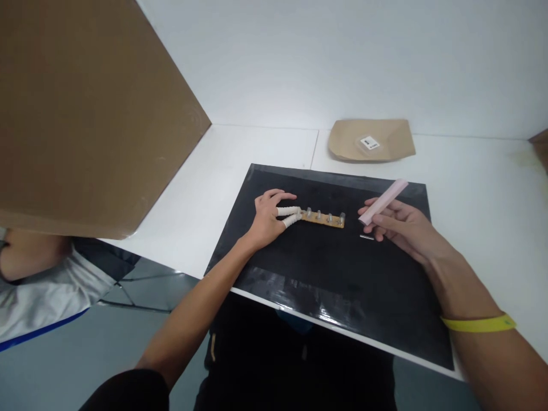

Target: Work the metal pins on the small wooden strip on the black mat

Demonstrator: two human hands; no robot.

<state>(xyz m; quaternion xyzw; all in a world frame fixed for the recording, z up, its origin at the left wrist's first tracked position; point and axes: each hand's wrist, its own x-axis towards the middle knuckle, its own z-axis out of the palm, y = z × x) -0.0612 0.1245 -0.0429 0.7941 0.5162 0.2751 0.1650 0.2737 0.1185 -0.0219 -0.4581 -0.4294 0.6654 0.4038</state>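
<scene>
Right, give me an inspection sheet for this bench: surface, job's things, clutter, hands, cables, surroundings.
Surface: white table with a black mat laid on it, glossy at the near edge.
Job's things: a narrow tan circuit board with four upright silver parts lies on the mat; a pink strip; a small thin silver piece on the mat.
Clutter: a brown paper bag with a white label, far side of the table.
Hands: left hand, white finger cots on two fingers, grip on the board's left end; right hand holds the pink strip; yellow wristband.
Cables: nothing seen.
Surroundings: cardboard panel at left, another person's sleeve below it, white wall behind.
</scene>
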